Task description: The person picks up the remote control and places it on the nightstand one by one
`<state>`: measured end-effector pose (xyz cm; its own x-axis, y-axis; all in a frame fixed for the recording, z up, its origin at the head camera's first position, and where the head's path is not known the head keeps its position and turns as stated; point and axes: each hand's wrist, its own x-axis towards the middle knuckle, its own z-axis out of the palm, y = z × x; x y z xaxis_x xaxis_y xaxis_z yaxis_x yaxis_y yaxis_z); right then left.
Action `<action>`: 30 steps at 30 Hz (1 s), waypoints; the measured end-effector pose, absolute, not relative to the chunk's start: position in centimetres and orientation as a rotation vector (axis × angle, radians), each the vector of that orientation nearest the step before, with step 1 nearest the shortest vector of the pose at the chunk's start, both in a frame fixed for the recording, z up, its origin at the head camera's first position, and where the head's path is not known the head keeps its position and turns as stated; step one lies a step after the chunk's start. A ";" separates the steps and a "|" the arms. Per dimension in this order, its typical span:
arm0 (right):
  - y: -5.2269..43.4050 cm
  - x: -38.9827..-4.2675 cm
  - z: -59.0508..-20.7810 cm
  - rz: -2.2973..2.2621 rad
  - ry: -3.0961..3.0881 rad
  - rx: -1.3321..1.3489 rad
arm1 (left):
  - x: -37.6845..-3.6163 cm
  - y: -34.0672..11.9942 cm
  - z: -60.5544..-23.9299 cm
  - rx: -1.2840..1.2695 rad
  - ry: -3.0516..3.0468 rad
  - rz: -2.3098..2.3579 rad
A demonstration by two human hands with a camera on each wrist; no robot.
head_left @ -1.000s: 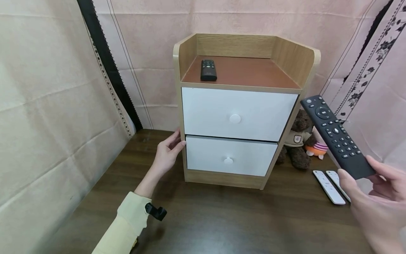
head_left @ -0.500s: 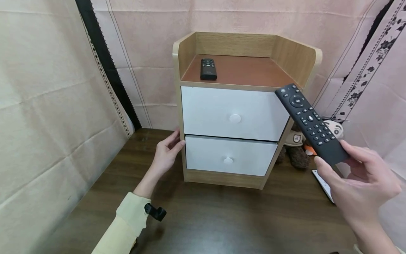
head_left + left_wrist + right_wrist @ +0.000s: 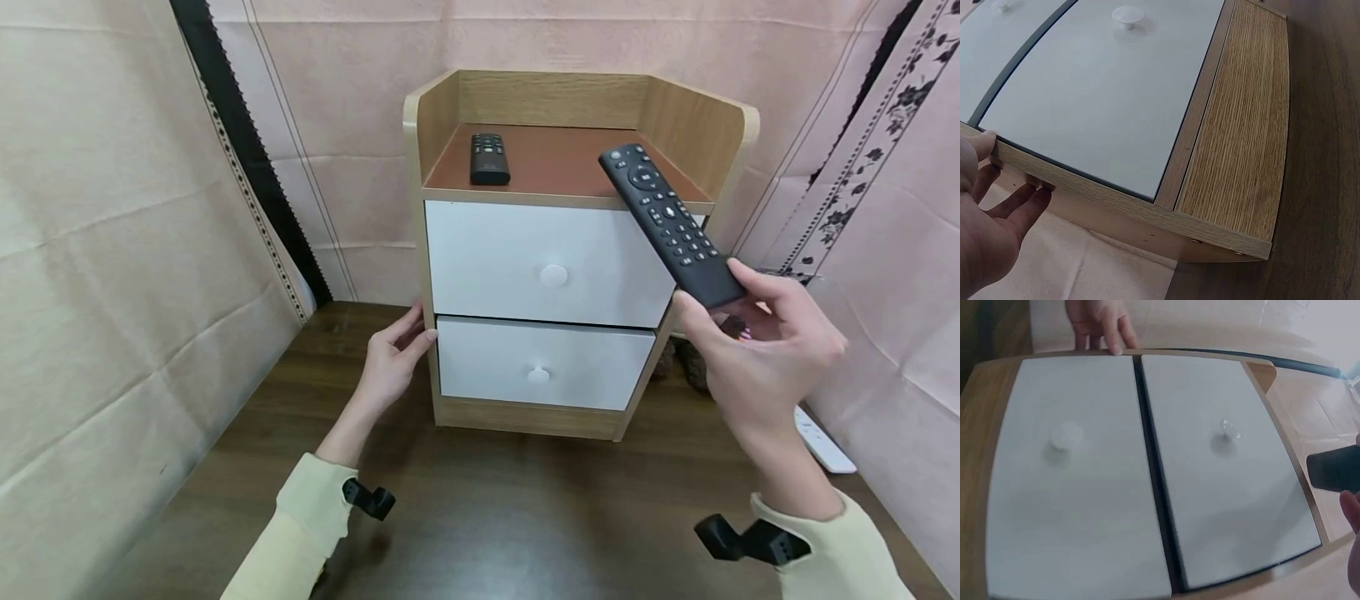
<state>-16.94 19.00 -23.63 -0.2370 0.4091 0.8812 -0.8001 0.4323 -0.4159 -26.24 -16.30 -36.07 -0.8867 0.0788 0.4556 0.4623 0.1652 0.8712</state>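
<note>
My right hand holds a long black remote control by its lower end, buttons facing up, in front of the cabinet's upper right part. A small-drawer cabinet with wood-grain edges and two white drawers stands on the table, both drawers pushed in. My left hand rests against its left side, thumb on the front edge and fingertips on the side panel. Another, shorter black remote lies on the cabinet's brown top shelf, towards the left. In the right wrist view only the dark end of the held remote shows.
Low raised walls edge the top shelf at the back and both sides. A white remote lies on the table at right. Behind my right hand, a brown plush toy is mostly hidden. Cloth curtains surround the table.
My right hand has carried the long black remote left and upward, from the right of the cabinet to over its right front. The left hand stays on the cabinet's side.
</note>
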 end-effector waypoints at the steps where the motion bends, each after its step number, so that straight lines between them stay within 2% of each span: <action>1: 18.9 -17.3 -23.4 1.152 -1.425 0.363 | -26.2 -16.3 -36.1 -0.520 -2.142 -1.778; 17: 14.2 -21.9 -19.1 0.992 -1.579 0.362 | -26.3 -16.2 -36.0 -0.502 -2.132 -1.782; 30: 11.6 -23.4 -17.8 0.862 -1.680 0.421 | -26.3 -16.2 -36.1 -0.518 -2.137 -1.766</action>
